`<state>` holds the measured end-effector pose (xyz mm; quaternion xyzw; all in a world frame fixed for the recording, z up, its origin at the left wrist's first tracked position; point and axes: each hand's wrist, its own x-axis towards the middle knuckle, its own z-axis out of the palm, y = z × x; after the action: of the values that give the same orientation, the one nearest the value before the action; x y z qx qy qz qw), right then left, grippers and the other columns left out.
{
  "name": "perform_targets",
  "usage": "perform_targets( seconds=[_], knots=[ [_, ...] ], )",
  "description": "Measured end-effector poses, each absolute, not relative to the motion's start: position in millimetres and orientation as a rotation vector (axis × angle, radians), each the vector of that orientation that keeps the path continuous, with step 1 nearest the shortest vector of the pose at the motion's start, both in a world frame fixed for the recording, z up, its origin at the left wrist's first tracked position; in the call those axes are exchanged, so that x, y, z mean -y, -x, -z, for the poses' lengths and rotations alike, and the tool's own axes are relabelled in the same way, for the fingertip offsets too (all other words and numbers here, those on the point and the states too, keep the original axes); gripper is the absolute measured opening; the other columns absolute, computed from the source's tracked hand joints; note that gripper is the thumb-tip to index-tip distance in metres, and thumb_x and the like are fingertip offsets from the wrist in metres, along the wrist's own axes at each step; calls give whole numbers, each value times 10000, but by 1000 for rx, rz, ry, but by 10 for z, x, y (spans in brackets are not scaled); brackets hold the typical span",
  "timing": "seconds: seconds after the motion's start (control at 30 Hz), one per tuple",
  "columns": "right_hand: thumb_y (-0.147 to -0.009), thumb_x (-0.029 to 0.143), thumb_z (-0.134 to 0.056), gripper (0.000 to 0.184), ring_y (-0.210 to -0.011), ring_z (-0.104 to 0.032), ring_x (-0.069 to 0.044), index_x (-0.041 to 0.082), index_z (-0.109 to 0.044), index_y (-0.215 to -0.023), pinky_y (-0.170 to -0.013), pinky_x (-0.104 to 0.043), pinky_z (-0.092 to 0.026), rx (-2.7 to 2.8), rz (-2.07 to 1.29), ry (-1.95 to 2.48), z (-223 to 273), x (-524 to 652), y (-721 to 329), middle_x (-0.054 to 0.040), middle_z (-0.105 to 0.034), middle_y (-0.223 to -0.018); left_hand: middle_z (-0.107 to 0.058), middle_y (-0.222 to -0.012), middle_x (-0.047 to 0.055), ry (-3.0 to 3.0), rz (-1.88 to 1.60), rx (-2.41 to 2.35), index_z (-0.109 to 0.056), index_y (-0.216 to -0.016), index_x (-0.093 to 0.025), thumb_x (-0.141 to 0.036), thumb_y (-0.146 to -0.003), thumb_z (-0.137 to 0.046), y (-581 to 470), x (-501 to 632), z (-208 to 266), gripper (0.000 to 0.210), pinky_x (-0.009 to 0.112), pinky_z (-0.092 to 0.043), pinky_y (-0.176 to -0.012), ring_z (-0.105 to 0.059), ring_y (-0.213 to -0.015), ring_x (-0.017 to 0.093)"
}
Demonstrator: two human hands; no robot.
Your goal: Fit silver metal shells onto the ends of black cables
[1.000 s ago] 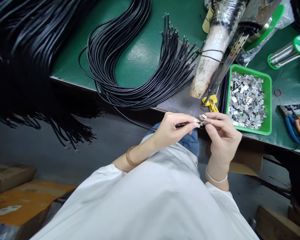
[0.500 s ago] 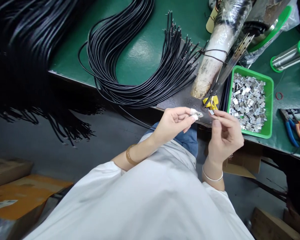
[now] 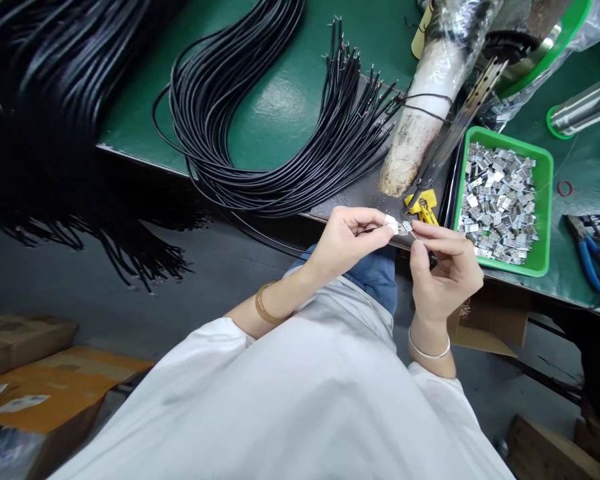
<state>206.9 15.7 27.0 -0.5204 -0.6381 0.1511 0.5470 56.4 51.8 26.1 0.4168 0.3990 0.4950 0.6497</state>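
My left hand, with white wrapping on its fingertips, pinches the end of a black cable. Only a short dark stretch of that cable shows between the fingers. Thumb and fingers of my right hand are closed at a small silvery metal connector, held close to the left fingertips. Whether the connector touches the cable end, I cannot tell. Just beyond the hands lies a yellow piece by the bench edge. Right of my right hand, a green tray holds many similar metal connectors.
A looped bundle of black cables lies on the green bench, and another hangs over its edge. A wrapped white tube slants above my hands. At right are a solder wire spool and blue-handled pliers.
My right hand has moved left, bringing the metal connector up to the left fingertips. The left hand has turned slightly, and the view has shifted a little.
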Motion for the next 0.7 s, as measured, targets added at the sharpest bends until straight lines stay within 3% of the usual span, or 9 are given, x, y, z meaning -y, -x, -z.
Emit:
perform_targets(
  seconds=[0.43,0.7],
  knots=[
    [-806,83,-744,223,-895,-779,-165,237,-636,-925,-797,-282,-646,1797,113,1121,-145,-200,-2127,-25,-799,-1056,-509,-545,-29,-1052,-1213,-1018,-689,-620,-130,-212,-694,-737,-617,-571,-217,120,184,-348,-486,-417,-518,54],
    [-863,74,-671,174,-997,-776,-214,210,-606,-950,-784,-344,-686,1655,-200,1076,-105,-259,-2111,-83,-745,-1237,-527,-561,-21,-1076,-1232,-1064,-723,-672,-117,-201,-691,-698,-643,-607,-224,89,167,-318,-478,-426,-538,56]
  ],
)
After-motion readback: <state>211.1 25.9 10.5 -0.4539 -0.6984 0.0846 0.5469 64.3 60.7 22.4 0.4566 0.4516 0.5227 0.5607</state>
